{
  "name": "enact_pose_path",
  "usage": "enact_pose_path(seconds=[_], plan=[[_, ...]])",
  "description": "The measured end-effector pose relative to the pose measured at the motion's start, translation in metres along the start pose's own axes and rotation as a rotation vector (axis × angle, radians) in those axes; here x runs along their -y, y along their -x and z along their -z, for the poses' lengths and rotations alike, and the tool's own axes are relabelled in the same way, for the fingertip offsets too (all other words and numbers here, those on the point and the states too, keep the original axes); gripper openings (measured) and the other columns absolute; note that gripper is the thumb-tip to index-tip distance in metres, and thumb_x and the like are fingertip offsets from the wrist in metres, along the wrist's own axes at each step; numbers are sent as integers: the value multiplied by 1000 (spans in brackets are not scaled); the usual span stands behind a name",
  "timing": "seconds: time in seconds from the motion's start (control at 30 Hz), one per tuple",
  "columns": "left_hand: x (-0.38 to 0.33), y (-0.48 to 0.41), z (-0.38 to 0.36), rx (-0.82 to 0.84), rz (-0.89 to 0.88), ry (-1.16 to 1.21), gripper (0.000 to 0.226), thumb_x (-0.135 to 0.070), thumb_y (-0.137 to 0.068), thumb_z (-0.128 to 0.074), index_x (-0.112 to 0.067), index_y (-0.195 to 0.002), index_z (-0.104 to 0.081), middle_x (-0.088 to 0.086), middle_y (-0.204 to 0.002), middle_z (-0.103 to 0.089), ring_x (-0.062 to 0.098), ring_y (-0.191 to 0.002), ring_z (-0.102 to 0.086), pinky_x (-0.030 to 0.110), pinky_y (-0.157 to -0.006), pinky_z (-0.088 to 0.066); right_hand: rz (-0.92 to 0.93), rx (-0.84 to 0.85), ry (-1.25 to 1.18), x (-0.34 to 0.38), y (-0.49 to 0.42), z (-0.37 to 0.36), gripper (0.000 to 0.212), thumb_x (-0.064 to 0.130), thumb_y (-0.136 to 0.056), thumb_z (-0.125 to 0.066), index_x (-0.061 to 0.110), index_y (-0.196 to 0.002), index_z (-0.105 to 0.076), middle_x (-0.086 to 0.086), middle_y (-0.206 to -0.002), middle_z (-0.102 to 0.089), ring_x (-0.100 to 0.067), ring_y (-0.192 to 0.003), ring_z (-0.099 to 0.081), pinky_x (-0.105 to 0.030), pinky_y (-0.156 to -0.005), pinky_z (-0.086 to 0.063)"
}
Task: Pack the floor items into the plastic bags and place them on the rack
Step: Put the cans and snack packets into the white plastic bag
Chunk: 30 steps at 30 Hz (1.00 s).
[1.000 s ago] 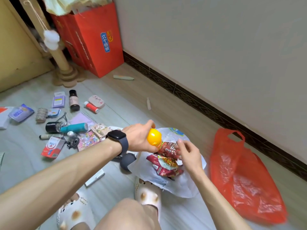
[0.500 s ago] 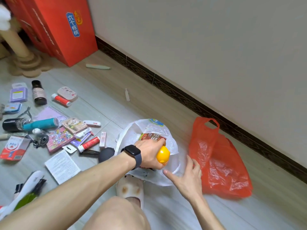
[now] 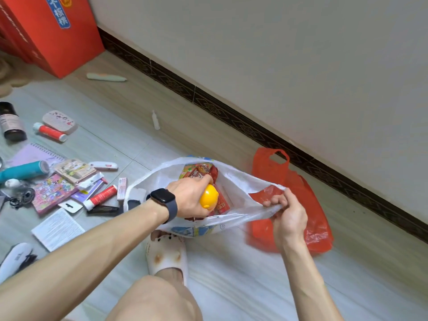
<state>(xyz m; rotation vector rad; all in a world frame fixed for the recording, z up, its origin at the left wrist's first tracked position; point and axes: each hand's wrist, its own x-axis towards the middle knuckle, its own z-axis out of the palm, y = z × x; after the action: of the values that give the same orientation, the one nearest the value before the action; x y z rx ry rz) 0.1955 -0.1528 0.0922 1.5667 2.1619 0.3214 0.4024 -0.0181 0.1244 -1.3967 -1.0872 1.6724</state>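
Floor [image 3: 129, 140] carries the red box [image 3: 46, 31] (label partly reads 核桃) and the white bag [image 3: 238, 181], mouth up. Right hand [image 3: 288, 212] pinches the bag's right rim. Left hand [image 3: 190, 195], curled round the yellow ball [image 3: 209, 196], sits directly over the mouth, above the snack packets [image 3: 198, 172]; their print is illegible.

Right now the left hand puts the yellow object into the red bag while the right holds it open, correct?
Not the red bag: in the head view the left hand puts the yellow object into the white bag, right hand holding its rim open.
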Motion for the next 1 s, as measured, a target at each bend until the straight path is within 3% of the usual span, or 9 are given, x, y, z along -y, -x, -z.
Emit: enact_pose_path(seconds=[0.13, 0.23, 0.47, 0.63, 0.73, 0.8, 0.87, 0.93, 1.0], plan=[[-20, -18, -18, 54, -38, -49, 63, -50, -71, -70, -24, -121, -41, 4, -115, -55, 32, -101, -58, 39, -71, -50, 65, 123, 89, 15, 22, -6, 49, 25, -100, -51, 24, -51, -51, 2, -60, -57, -13, -46, -43, -21, -48, -34], [-33, -28, -39, 103, -70, -139, 61, -46, -80, -67, -23, -130, -40, 4, -127, -50, 31, -109, -56, 38, -72, -42, 87, 113, 120, 16, 29, -11, 43, 24, -102, -51, 16, -59, -48, 2, -61, -58, -12, -46, -39, -20, -47, -31], [-25, -30, -56, 53, -226, -363, 74, -51, -83, -61, -27, -146, -29, -1, -146, -40, 22, -140, -30, 45, -115, -19, 150, 74, 218, 15, 18, -14, 41, 23, -103, -50, 11, -64, -52, 2, -61, -57, -9, -43, -38, -18, -42, -31], [15, 0, -21, -148, 21, -371, 63, -56, -89, -46, -32, -146, -35, 1, -162, -16, 19, -149, -11, 50, -118, -3, 213, 39, 444, 5, 6, -2, 34, 32, -101, -50, 18, -72, -60, 2, -69, -60, -16, -60, -47, -38, -62, -38], [48, 26, -1, -207, 430, -401, 68, -47, -84, -58, -45, -146, -30, 9, -163, -3, 35, -148, -7, 59, -111, -1, 217, 38, 496, 5, -1, -4, 28, 33, -99, -49, 21, -75, -59, 4, -74, -63, -20, -69, -52, -44, -70, -40], [63, 38, 10, -80, 691, -143, 73, -26, -83, -58, -46, -146, -26, 18, -148, -36, 39, -132, -39, 53, -103, -30, 208, 50, 481, 6, -2, -6, 27, 34, -96, -50, 21, -74, -58, 5, -72, -60, -19, -67, -49, -42, -69, -39], [68, 45, 21, -10, 793, 186, 60, -10, -83, -49, -25, -140, -41, 14, -107, -67, 32, -96, -65, 39, -80, -52, 204, 77, 492, 6, -1, -11, 26, 33, -95, -51, 20, -73, -56, 7, -67, -57, -17, -62, -46, -39, -67, -37], [64, 40, 43, -127, 860, 622, 35, -4, -88, -44, -8, -120, -56, 7, -80, -68, 24, -59, -65, 32, -56, -54, 202, 105, 512, 13, 0, -20, 25, 28, -95, -53, 20, -71, -56, 9, -62, -54, -16, -58, -45, -37, -66, -36], [51, 26, 81, -367, 819, 1102, 30, 4, -91, -41, -6, -113, -59, 6, -73, -57, 12, -35, -45, 21, -38, -40, 222, 134, 455, 31, 1, -33, 25, 25, -93, -57, 20, -69, -59, 10, -56, -51, -14, -51, -42, -34, -58, -36]])
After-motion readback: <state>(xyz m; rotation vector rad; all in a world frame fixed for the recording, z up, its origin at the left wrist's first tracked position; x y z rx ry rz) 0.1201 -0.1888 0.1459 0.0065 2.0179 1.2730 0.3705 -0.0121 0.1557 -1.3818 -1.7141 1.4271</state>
